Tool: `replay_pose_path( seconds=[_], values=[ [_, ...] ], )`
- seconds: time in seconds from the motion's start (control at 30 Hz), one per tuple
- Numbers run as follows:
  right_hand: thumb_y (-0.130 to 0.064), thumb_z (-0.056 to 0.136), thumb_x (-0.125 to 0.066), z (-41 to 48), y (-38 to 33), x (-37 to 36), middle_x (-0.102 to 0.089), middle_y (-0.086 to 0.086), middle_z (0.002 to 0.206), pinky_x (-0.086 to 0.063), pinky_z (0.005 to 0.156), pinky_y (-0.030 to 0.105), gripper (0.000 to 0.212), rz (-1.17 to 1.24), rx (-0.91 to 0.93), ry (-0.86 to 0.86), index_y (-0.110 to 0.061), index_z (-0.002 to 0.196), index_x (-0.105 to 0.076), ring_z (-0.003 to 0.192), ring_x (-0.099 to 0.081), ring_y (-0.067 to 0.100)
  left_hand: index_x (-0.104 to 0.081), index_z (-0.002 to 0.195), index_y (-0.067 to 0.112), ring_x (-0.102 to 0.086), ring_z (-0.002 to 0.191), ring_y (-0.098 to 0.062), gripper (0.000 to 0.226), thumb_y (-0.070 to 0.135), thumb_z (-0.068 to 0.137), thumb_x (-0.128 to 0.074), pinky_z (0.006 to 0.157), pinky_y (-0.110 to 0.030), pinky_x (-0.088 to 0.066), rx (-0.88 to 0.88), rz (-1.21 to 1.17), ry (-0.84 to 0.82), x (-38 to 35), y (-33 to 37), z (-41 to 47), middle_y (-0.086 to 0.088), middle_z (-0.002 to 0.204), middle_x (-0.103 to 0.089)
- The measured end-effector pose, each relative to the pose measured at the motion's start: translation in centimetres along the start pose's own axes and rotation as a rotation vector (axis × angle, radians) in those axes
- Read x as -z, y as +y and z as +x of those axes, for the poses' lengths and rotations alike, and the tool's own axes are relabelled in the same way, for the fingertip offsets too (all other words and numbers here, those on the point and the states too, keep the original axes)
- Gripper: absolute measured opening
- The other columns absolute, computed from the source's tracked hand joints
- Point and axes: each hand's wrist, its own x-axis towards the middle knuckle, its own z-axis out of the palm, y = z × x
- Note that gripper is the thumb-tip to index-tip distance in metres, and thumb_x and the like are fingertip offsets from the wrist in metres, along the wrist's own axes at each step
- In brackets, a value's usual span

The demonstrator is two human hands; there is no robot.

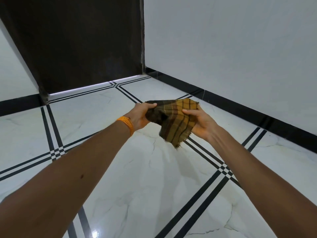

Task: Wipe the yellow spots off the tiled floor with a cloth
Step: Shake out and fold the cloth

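White marble-look floor tiles (133,177) with black stripe lines fill the bottom, with a faint yellowish smear (185,176) on the big tile. Above it, both hands hold a checked yellow-brown cloth (173,121) up in the air: left hand (140,115) clenched on the bunched dark end, right hand (200,122) pinching the other side. Orange wristband (127,123) on the left wrist. Further back, a dark door (82,42) and a grey wall (231,48).

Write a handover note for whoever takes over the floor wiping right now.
Left hand: gripping the bunched dark end of the checked cloth.
Right hand: pinching the cloth's other side; cloth is held up in the air, off the tiled floor.
Done: cloth is picked up. No clear yellow spots show on the visible tiles; only a faint yellowish smear below the cloth.
Left: lower the cloth, wipe that smear, check the remaining tiles.
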Motion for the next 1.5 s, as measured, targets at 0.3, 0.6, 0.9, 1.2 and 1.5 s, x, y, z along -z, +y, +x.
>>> replay_pose_path(
  seconds=[0.3, 0.6, 0.9, 1.2, 1.5],
  values=[
    [-0.01, 0.08, -0.084, 0.7, -1.5, 0.6, -0.063, 0.022, 0.119, -0.059, 0.091, 0.043, 0.06, -0.648, 0.079, 0.354, -0.002, 0.13, -0.052, 0.106, -0.068, 0.033, -0.068, 0.122, 0.009, -0.063, 0.113, -0.029, 0.039, -0.004, 0.086, -0.07, 0.096, -0.03, -0.055, -0.163, 0.566, -0.138, 1.2, 0.9, 0.1, -0.015, 0.119, -0.066],
    [0.012, 0.076, -0.076, 0.2, -3.3, 1.5, -0.072, 0.011, 0.103, -0.059, 0.074, 0.028, 0.043, -0.617, 0.048, 0.118, -0.005, 0.116, -0.071, 0.098, -0.071, 0.023, -0.071, 0.118, 0.008, -0.059, 0.114, -0.027, 0.043, -0.002, 0.078, -0.079, 0.104, -0.036, -0.049, -0.18, 0.916, -0.118, 1.4, 1.8, -0.4, -0.008, 0.114, -0.066],
    [0.009, 0.072, -0.083, 0.3, -2.7, 2.6, -0.071, 0.005, 0.103, -0.06, 0.081, 0.026, 0.047, -0.894, 0.288, 0.178, -0.011, 0.114, -0.073, 0.096, -0.068, 0.016, -0.074, 0.114, 0.004, -0.06, 0.106, -0.025, 0.03, 0.0, 0.084, -0.074, 0.087, -0.028, -0.049, -0.464, 1.17, -0.006, 1.0, 1.4, -0.1, -0.013, 0.114, -0.069],
    [-0.022, 0.087, -0.068, 0.4, -3.6, 2.2, -0.063, 0.001, 0.082, -0.045, 0.078, 0.03, 0.009, -0.973, 0.368, 0.16, -0.016, 0.081, -0.065, 0.084, -0.059, 0.017, -0.06, 0.108, 0.012, -0.054, 0.105, -0.02, 0.013, 0.019, 0.103, -0.05, 0.083, -0.023, -0.043, -0.425, 0.886, -0.093, 0.5, 1.5, -0.5, -0.005, 0.102, -0.06],
    [-0.045, 0.078, -0.079, -0.5, 3.6, 1.8, -0.066, 0.02, 0.123, -0.041, 0.114, 0.049, 0.057, -0.057, -0.213, -0.236, -0.004, 0.117, -0.07, 0.122, -0.059, 0.034, -0.058, 0.119, 0.007, -0.069, 0.104, -0.029, 0.033, 0.031, 0.096, -0.064, 0.098, -0.044, -0.055, -0.051, 0.204, -0.03, -2.4, 0.9, -0.9, -0.016, 0.108, -0.069]
  ],
)
